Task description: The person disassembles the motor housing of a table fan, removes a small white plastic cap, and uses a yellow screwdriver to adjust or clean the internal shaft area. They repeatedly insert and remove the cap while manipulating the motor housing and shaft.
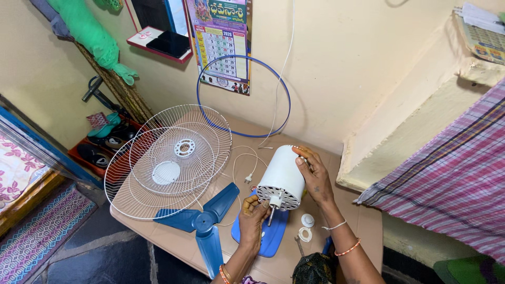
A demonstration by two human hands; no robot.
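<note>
A white fan motor housing [284, 171] with a perforated front face and a metal shaft is held tilted above the table. My right hand [314, 176] grips its right side. Fingers of my left hand [254, 218] pinch the small white piece at the base of the shaft. Under them lies a blue oval fan base [273, 236]. The blue three-bladed fan propeller [202, 223] lies flat to the left, close to my left wrist.
Two white wire fan guards [168, 163] lie stacked on the beige table [357, 221]. A blue ring [244, 94] leans on the wall. A white cord with plug [247, 176] and small white round parts [306, 227] lie near the motor. Shoes sit on the floor left.
</note>
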